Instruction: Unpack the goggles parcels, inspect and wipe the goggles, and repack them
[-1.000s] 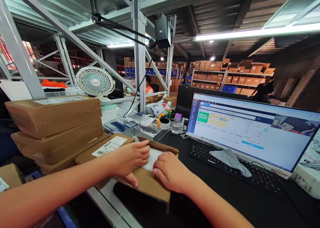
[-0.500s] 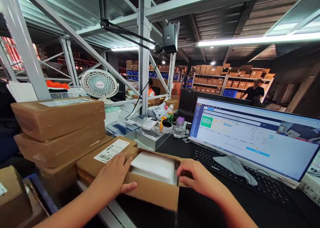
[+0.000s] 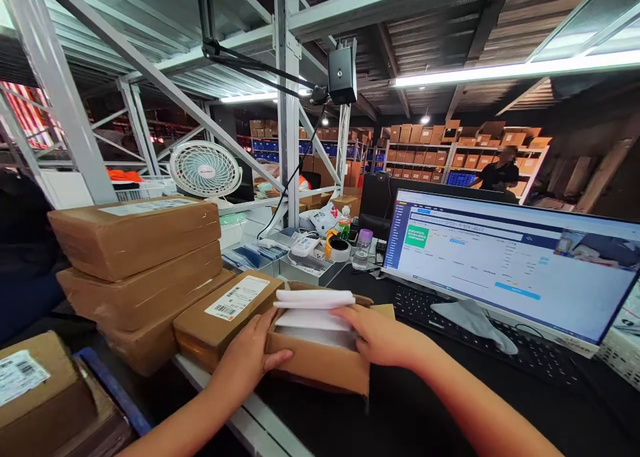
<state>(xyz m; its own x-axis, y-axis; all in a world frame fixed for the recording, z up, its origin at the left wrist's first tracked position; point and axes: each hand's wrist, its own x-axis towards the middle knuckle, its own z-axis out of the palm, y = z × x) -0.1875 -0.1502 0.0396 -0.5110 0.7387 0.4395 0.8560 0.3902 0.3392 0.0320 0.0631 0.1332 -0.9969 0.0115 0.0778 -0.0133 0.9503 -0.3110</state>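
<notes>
An open cardboard box (image 3: 320, 363) stands on the black desk in front of me. My left hand (image 3: 253, 358) grips its left front corner, thumb laid across the front wall. My right hand (image 3: 381, 335) is at the box's right side, its fingers on a white foam sheet (image 3: 314, 299) that sticks up out of the box. More white padding (image 3: 313, 321) lies beneath the sheet. A closed, labelled carton (image 3: 225, 313) sits against the box's left side.
Three brown cartons (image 3: 137, 270) are stacked at left, another labelled one (image 3: 30, 390) at bottom left. A monitor (image 3: 510, 263), keyboard (image 3: 500, 350) and grey cloth (image 3: 473, 317) lie at right. A fan (image 3: 206, 170), tray of supplies (image 3: 310, 257), steel post (image 3: 287, 110) and distant people stand behind.
The box flaps went from pressed shut under both hands to open. The white foam sheet has now risen out of the box under my right hand. My left hand slid to the front corner.
</notes>
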